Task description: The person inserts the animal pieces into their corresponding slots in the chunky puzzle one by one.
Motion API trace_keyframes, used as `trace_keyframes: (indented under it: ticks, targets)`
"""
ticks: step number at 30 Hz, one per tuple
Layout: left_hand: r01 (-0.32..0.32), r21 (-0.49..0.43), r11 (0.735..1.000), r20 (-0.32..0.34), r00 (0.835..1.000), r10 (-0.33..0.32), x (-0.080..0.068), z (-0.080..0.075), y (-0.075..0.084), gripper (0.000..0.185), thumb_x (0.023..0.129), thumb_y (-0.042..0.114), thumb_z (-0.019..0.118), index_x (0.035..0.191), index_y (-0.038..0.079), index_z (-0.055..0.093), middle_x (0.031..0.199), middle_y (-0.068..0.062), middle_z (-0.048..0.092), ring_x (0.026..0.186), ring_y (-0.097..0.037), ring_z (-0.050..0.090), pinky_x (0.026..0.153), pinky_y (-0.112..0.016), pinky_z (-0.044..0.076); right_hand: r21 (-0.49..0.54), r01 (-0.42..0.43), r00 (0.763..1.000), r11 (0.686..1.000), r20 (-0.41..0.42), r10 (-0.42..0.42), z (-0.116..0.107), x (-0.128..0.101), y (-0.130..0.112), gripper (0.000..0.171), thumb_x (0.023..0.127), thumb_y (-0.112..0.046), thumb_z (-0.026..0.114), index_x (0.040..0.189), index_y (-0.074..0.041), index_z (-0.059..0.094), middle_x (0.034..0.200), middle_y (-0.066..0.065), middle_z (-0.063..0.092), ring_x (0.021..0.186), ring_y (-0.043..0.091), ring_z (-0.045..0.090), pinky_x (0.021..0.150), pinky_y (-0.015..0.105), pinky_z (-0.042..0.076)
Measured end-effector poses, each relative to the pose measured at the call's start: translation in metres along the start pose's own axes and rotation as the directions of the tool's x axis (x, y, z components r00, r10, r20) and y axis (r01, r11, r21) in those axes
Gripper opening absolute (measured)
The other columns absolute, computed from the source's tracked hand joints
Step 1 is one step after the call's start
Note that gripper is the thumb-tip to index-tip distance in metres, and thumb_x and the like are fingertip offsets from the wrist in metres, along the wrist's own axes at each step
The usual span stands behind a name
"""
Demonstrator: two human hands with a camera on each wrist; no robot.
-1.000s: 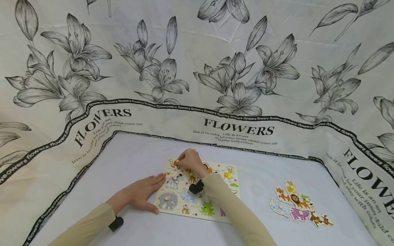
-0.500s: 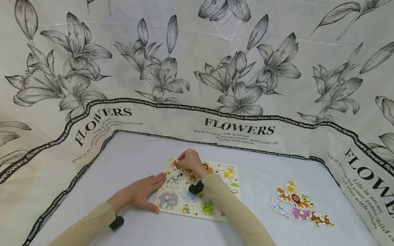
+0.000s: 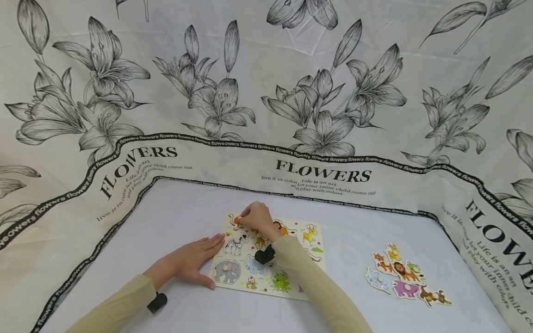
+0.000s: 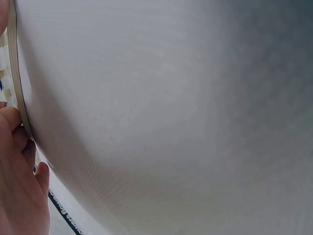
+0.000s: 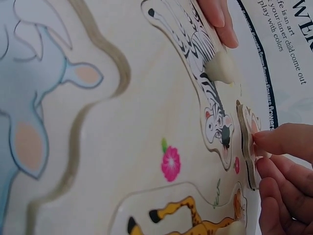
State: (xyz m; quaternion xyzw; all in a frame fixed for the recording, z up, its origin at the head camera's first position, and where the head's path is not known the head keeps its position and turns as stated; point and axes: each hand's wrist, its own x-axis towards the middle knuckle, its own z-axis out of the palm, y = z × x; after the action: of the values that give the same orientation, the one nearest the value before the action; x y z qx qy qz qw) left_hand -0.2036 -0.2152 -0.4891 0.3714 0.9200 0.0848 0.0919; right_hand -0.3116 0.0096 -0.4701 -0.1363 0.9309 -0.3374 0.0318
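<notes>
The right hand (image 3: pixel 259 216) pinches an orange piece (image 3: pixel 237 220) at the upper left corner of the puzzle board (image 3: pixel 291 289), centre of the frame. The left hand (image 3: pixel 195 261) lies flat, fingers straight, against the board's left edge. Zebra (image 3: pixel 234 244), elephant (image 3: pixel 226 271) and frog (image 3: pixel 280 282) are seated. Loose pieces (image 3: pixel 404 276) lie at lower right on the tabletop (image 3: pixel 175 217); judged roughly half complete.
</notes>
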Motion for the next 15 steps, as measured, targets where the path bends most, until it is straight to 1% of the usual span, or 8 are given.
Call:
trace_keyframes:
  ticks: [10, 15]
  targets:
    - [-0.004, 0.011, 1.0, -0.003, 1.0, 0.004, -0.0008, -0.0023, 0.0021, 0.111, 0.075, 0.074, 0.059, 0.152, 0.003, 0.023, 0.161, -0.012, 0.017, 0.148, -0.028, 0.02, 0.119, -0.045, 0.028, 0.006, -0.004, 1.0, 1.0, 0.027, 0.004, 0.0001, -0.0015, -0.0022, 0.017, 0.081, -0.023, 0.077, 0.084, -0.007, 0.077, 0.08, 0.006, 0.073, 0.055, 0.01, 0.058, 0.047, 0.021, 0.047]
    - [-0.01, 0.018, 1.0, -0.006, 1.0, 0.01, -0.001, -0.002, 0.0017, 0.111, 0.075, 0.074, 0.059, 0.152, 0.003, 0.023, 0.161, -0.013, 0.017, 0.148, -0.028, 0.021, 0.119, -0.045, 0.029, 0.0, -0.005, 1.0, 1.0, 0.024, 0.005, 0.0012, -0.0009, -0.0018, 0.016, 0.08, -0.023, 0.078, 0.082, -0.007, 0.077, 0.078, 0.006, 0.073, 0.055, 0.01, 0.057, 0.046, 0.02, 0.047]
